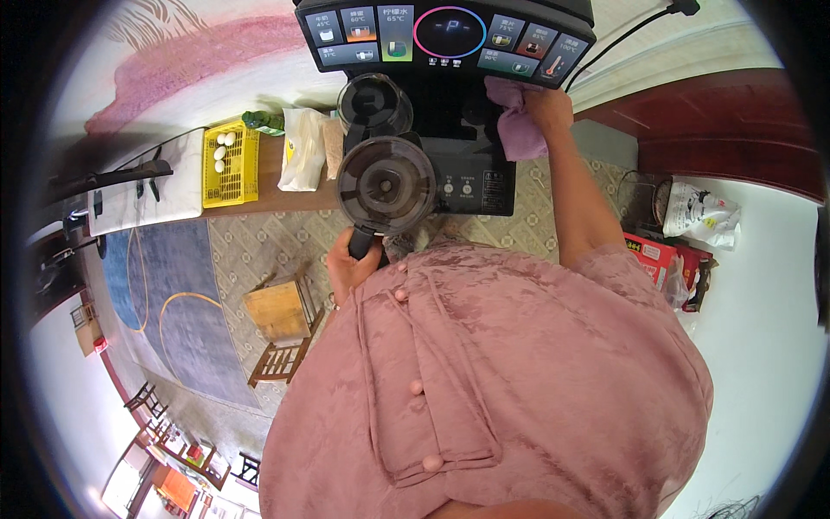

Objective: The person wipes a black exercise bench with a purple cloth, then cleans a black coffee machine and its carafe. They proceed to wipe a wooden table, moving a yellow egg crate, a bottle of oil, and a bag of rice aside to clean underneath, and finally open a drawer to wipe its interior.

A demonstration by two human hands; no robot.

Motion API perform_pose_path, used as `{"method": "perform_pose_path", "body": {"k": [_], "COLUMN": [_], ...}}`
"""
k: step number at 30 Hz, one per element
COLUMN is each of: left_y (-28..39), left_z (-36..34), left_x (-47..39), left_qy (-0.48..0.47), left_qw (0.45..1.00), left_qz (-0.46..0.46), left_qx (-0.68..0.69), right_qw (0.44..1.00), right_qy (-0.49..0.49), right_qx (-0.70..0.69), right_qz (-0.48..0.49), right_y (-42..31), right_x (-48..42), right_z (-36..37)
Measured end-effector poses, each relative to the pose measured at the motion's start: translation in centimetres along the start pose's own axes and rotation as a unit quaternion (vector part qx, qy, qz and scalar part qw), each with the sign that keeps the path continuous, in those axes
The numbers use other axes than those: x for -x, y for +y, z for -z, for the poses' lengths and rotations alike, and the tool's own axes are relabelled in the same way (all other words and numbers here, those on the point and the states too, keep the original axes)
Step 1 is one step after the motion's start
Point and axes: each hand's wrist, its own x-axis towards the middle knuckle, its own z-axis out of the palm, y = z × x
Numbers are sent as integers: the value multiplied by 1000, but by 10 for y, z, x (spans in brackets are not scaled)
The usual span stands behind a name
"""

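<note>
My left hand [350, 265] grips the black handle of a kettle [415, 162] with a round, see-through dark lid. The kettle is held in front of a black tea-bar water dispenser [480, 152], over its near left edge. At the machine's right side, my right hand [550, 109] holds a bunched purple cloth [524, 136] against it, just below the lit display panel [447, 39]. Behind the held kettle stands a second glass kettle [376, 97] on the machine's left. The fingers of my right hand are partly hidden by the cloth.
Left of the machine, a brown cabinet top [269, 188] bears a white plastic bag [302, 149], a green bottle [262, 121] and a yellow basket [249, 168] with several eggs. A black cable [616, 42] runs at upper right. A wooden chair [279, 314] stands lower left.
</note>
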Motion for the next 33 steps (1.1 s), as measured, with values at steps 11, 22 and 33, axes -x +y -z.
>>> {"method": "perform_pose_path", "body": {"k": [11, 22, 33], "left_y": [-50, 12, 38], "left_z": [-11, -11, -75], "left_x": [4, 2, -49], "left_qy": [-33, -13, -51], "left_qw": [990, 997, 981], "left_qz": [-14, -81, -175], "left_qx": [140, -4, 66], "right_qw": [961, 1000, 847], "right_qy": [-113, 6, 0], "right_qx": [76, 3, -476], "right_qz": [240, -1, -237], "right_y": [-102, 32, 204], "right_x": [26, 32, 176], "right_z": [-32, 32, 38]}}
